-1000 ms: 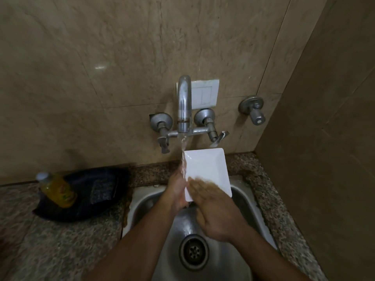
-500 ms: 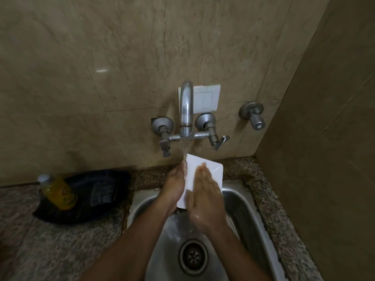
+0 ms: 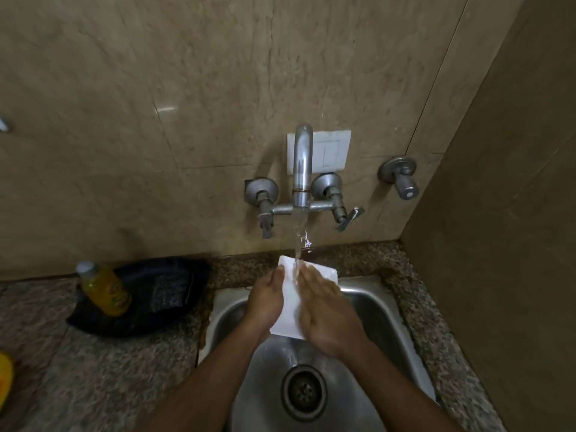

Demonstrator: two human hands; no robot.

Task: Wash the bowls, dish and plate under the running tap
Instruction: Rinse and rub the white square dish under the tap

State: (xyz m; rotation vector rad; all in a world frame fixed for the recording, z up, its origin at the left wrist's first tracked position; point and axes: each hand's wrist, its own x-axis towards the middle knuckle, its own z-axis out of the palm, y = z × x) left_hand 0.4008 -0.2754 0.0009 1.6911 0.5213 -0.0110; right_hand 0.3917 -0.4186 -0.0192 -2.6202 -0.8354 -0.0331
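Dish tilted under tap, long axis away; hands flank it.

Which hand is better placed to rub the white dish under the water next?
Probably the right hand: its straight fingers lie on the white dish beside the stream, while the left hand holds its edge.

dish: plain white, no pattern
tap: dull silver-grey metal
sink: brushed steel grey, dark ring at drain
switch plate: white
wall tiles: beige-brown, faintly veined like marble
worktop: speckled grey-brown granite
bottle: yellow-orange with pale cap
bag: black, with a grey printed patch
object at left edge: bright yellow
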